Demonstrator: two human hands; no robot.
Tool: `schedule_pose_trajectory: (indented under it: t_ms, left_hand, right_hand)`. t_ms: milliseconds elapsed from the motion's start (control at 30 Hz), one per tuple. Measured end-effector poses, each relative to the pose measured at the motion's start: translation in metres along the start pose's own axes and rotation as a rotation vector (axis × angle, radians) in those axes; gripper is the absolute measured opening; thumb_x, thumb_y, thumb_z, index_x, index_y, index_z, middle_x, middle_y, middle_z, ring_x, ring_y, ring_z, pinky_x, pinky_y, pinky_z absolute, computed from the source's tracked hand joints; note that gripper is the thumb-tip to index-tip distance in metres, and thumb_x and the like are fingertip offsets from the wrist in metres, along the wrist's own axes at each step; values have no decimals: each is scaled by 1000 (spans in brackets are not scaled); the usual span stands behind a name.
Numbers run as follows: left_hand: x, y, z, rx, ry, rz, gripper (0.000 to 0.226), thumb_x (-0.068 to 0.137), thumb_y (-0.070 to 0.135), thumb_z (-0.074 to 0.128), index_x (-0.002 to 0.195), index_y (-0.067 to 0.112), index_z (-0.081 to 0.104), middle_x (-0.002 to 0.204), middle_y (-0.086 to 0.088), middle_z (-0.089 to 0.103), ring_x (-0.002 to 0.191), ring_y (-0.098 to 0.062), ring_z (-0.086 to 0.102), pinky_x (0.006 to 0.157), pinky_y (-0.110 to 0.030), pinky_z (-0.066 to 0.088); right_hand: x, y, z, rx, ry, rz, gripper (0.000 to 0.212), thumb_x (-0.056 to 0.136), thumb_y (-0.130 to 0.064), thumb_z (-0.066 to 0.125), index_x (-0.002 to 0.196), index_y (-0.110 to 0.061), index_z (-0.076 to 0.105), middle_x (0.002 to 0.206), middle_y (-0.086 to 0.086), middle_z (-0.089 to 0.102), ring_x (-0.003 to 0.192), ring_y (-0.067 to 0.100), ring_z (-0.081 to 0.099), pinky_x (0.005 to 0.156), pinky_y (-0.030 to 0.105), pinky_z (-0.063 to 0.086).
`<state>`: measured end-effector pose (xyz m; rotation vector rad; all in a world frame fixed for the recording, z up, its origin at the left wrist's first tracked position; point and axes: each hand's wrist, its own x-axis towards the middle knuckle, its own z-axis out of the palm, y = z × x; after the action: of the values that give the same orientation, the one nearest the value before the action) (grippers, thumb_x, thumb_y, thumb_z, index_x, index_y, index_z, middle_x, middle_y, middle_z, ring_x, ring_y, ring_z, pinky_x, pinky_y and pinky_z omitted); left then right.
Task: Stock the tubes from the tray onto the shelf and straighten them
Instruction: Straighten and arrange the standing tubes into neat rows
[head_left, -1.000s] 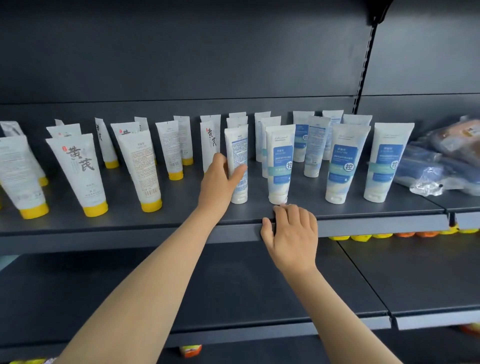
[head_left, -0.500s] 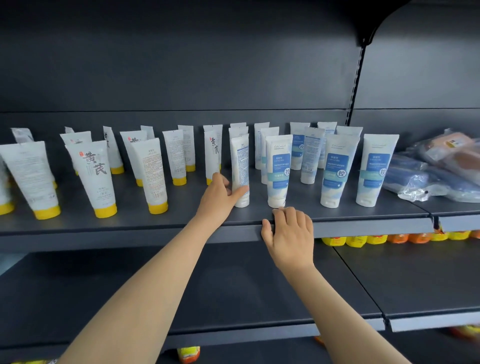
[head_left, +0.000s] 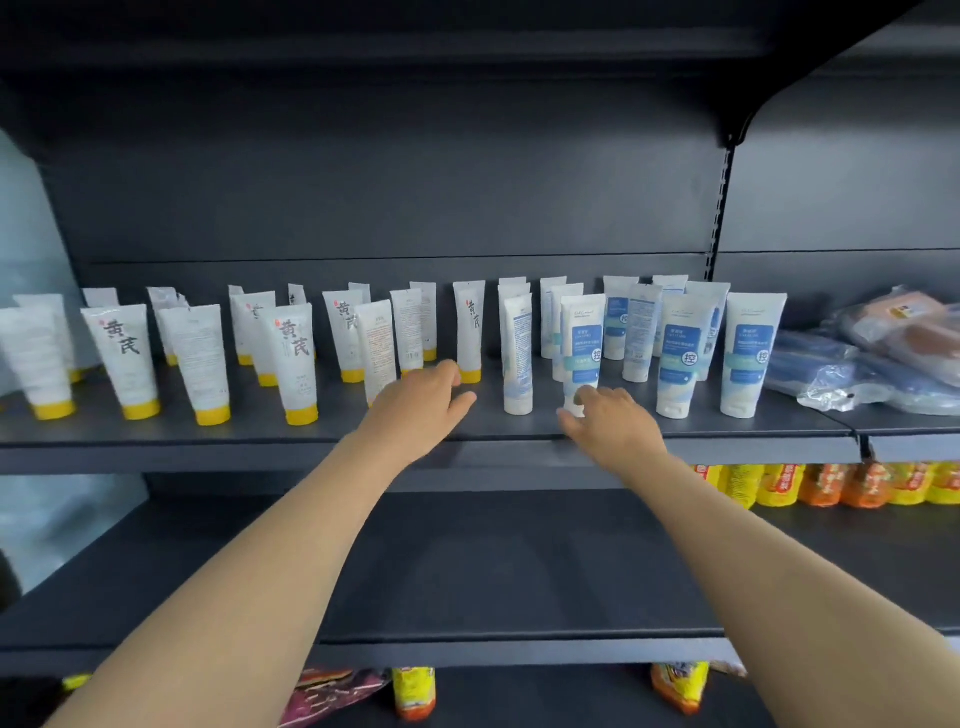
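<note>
1. one blue-label tube (head_left: 583, 338), upright on the shelf (head_left: 727, 441), could be toppled by the right hand (head_left: 613, 423), spread at its cap; grip unclear.
2. yellow-capped tubes (head_left: 470, 332) could be knocked by the open, empty left hand (head_left: 418, 402).

Both arms outstretched; left hand (head_left: 415, 402) fingers relaxed; right hand (head_left: 615, 423) blurred, fingers possibly curling.

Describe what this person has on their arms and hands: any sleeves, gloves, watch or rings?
Nothing is worn. The left hand and right hand have no gloves, and no rings show. The left forearm and right forearm carry no sleeves, watch or bands as far as the frame reaches. No markings are visible.
</note>
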<state>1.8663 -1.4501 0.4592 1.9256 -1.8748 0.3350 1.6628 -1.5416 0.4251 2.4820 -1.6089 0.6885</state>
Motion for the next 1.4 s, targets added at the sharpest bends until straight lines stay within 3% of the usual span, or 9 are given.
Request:
schedule_pose_trajectory:
  t_ms: [100, 233, 367, 467, 600, 700, 833, 1033, 1400]
  left_hand:
    - [-8, -4, -52, 196, 34, 49, 30, 97, 38, 38, 100, 13, 54, 102, -1, 58, 99, -24, 54, 80, -37, 45]
    - [-35, -10, -119, 366, -24, -26, 28, 94, 36, 42, 105, 14, 56, 111, -6, 57, 104, -26, 53, 83, -36, 44]
    - [-76, -13, -185, 451, -24, -134, 27, 94, 34, 45, 105, 13, 57, 109, -8, 56, 101, -27, 54, 85, -39, 46]
    - [-111, -6, -233, 466, 46, -205, 19, 92, 32, 49, 93, 14, 55, 102, -9, 61, 93, -26, 54, 84, -41, 47]
    - [-163, 22, -278, 506, 157, -251, 20, 91, 29, 52, 96, 10, 56, 103, -13, 61, 98, -31, 54, 80, -35, 43]
    - [-194, 44, -300, 513, 163, -246, 22, 88, 27, 56, 99, 8, 59, 105, -14, 64, 101, -33, 56, 85, -38, 47]
    - [-228, 49, -324, 545, 215, -268, 27, 89, 29, 54, 102, 7, 58, 108, -13, 62, 101, -33, 55, 78, -36, 42]
    - [-258, 36, -350, 577, 239, -268, 30, 90, 32, 52, 108, 9, 57, 110, -12, 59, 101, -31, 55, 82, -41, 45]
    - [-267, -66, -377, 661, 271, -216, 30, 92, 31, 47, 112, 9, 54, 110, -11, 58, 100, -28, 54, 80, -38, 45]
  right_hand:
    - [6, -7, -40, 14, -138, -14, 43, 96, -41, 39, 118, -8, 54, 118, 12, 58, 109, 28, 51, 86, 38, 43]
    - [5, -19, -101, -203, -413, -89, 48, 91, -50, 44, 117, -11, 57, 122, 6, 55, 108, 26, 52, 87, 34, 42]
    - [-15, -39, -162, -282, -273, -193, 34, 92, -44, 46, 79, -13, 50, 105, 7, 55, 89, 26, 49, 78, 33, 42]
    - [-42, -53, -203, -251, -129, -282, 29, 92, -40, 46, 82, -13, 47, 93, 5, 52, 87, 28, 51, 71, 31, 38]
    - [-82, -74, -250, -210, 23, -363, 33, 91, -38, 45, 74, -9, 47, 80, 6, 53, 86, 31, 54, 72, 34, 42]
    - [-115, -91, -274, -134, 59, -401, 35, 93, -43, 42, 83, -10, 47, 89, 10, 52, 88, 32, 51, 74, 36, 42]
    - [-139, -120, -288, -109, 125, -436, 35, 94, -41, 44, 102, -8, 52, 96, 11, 53, 90, 32, 51, 74, 36, 41]
    - [-149, -167, -301, -54, 146, -482, 46, 93, -41, 45, 124, -7, 50, 121, 15, 54, 107, 35, 52, 83, 39, 44]
    - [-134, -276, -274, -65, 157, -460, 48, 94, -44, 42, 126, -8, 47, 120, 13, 54, 108, 31, 50, 86, 41, 45]
